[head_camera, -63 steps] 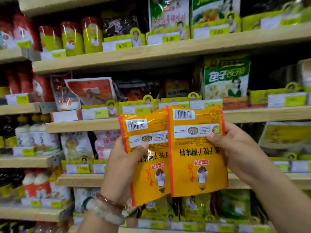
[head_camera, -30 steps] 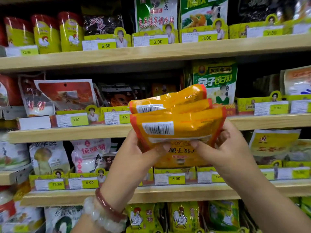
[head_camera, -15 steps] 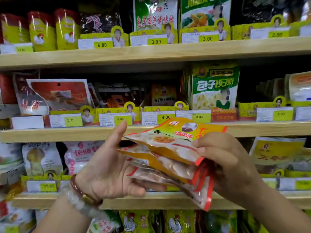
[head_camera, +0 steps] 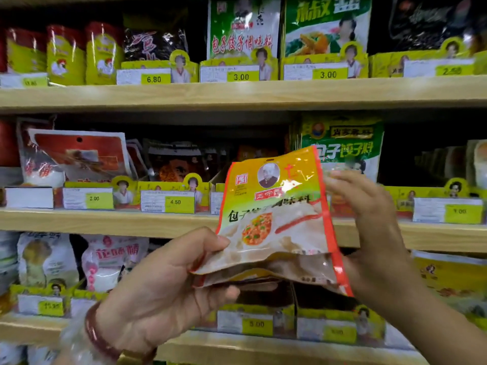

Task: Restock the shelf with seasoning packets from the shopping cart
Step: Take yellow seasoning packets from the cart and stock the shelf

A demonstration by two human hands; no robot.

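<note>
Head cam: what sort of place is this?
Most likely a grocery store's seasoning aisle. Wooden shelves hold rows of packaged goods behind yellow price tags, and both hands, left hand and right hand, hold orange seasoning packets up in front of them.

Both hands raised in front of the chest, gripping.

The left hand (head_camera: 163, 288) pinches between its thumb on top and curled fingers below, a beaded bracelet on its wrist; the right hand (head_camera: 369, 222) is lifted higher, fingers extended leftward, and its thumb seems hidden.
</note>
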